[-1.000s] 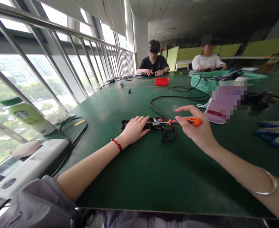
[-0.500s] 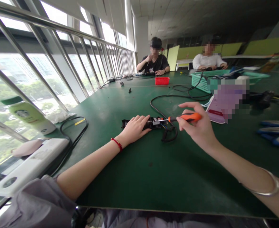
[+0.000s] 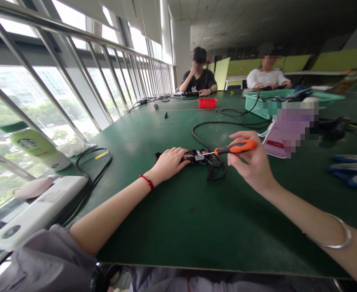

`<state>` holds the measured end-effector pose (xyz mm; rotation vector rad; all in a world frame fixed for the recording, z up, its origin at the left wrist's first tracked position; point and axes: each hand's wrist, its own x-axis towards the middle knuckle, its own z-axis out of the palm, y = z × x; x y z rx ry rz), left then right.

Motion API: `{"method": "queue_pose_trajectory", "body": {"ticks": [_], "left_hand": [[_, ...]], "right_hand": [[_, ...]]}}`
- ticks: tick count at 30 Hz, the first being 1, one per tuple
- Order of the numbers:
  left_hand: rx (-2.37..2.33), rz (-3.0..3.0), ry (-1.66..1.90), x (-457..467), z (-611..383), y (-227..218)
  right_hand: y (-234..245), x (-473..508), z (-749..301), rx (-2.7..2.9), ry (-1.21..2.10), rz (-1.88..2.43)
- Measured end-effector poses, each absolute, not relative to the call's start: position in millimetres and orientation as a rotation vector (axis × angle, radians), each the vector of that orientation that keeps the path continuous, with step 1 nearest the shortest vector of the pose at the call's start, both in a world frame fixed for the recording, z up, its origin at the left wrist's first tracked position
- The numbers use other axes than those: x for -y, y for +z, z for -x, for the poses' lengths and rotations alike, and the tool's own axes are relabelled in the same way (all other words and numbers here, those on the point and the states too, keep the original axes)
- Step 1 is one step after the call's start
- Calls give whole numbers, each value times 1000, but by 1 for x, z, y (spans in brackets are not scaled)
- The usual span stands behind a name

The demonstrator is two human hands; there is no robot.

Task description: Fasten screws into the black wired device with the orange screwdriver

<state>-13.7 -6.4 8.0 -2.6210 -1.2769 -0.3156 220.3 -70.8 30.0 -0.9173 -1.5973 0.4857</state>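
My left hand (image 3: 169,161) lies over a long black device with exposed wires (image 3: 193,158), its fingers wrapped over the body and holding it down on the table. Part of the device is hidden under that hand. In my right hand (image 3: 255,168) is a screwdriver (image 3: 237,147) with an orange and black handle, gripped between thumb and fingers. Its thin metal shaft points left, and the tip meets the opened end of the device, near small coloured wires. A black cord (image 3: 201,125) runs from this end, and a dark loop (image 3: 217,175) lies just in front.
A green table (image 3: 166,227) spreads before me. On the left are a bottle (image 3: 37,148), a white case (image 3: 41,207) and a looped cable (image 3: 111,160). A red bin (image 3: 208,104), green basket (image 3: 257,106), propped phone (image 3: 276,142) and gloves (image 3: 353,170) also lie about. Two people sit opposite.
My left hand has slid slightly left along the device, uncovering more of it. The screwdriver handle has risen a little, so the shaft slants more. A person opposite has shifted a raised hand.
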Motion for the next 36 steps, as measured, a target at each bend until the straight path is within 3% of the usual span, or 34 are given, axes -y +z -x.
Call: {"method": "queue_pose_trajectory", "body": {"ticks": [15, 36], "left_hand": [[1603, 2401, -277, -1, 42, 26], [1609, 2373, -122, 2, 43, 28]], "right_hand": [[16, 70, -212, 2229, 560, 952], [12, 64, -212, 2059, 588, 1017]]}}
